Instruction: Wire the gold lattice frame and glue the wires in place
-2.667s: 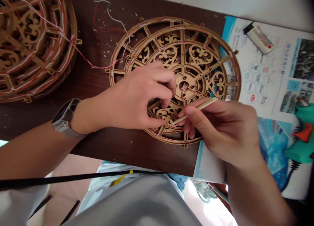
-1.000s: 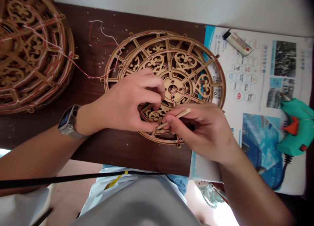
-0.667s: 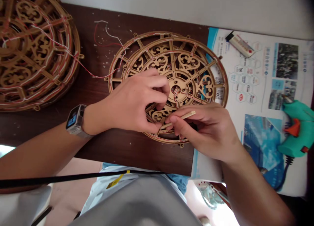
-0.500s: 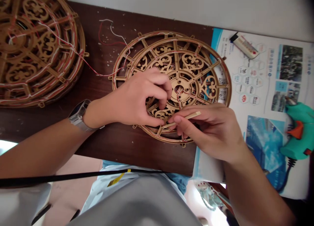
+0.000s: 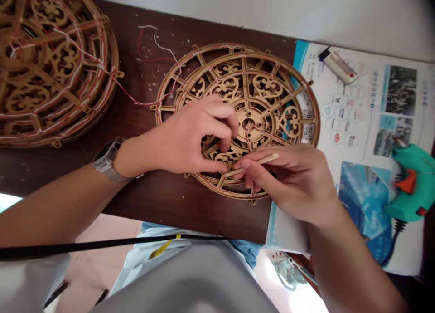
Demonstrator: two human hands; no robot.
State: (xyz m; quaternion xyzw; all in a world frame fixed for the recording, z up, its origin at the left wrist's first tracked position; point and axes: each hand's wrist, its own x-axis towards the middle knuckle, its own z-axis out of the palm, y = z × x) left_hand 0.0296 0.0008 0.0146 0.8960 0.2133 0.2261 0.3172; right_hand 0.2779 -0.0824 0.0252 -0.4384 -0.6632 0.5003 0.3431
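A round gold openwork frame (image 5: pixel 267 87) with red and white wires along its rings lies on the dark table. My left hand (image 5: pixel 193 134) rests over its left part, fingers curled and apart, the thumb touching the frame near the stick's tip. Between the thumb and fingers of my right hand (image 5: pixel 299 181) is a thin pale stick (image 5: pixel 270 158), slanting down left, its tip at the frame's lower ring. Loose red and white wires (image 5: pixel 163 50) trail from the frame's upper left.
More gold frames (image 5: pixel 64 63) are stacked at the left, with a wire running from them. At the right, a printed sheet (image 5: pixel 365 145) carries a small white packet (image 5: pixel 340 67) and a teal glue gun (image 5: pixel 411 181). A black cable (image 5: pixel 102 242) crosses below the dark table (image 5: pixel 142 195).
Both hands and the stick hold almost the same place. The view has shifted very slightly, and the glue gun appears a little further left.
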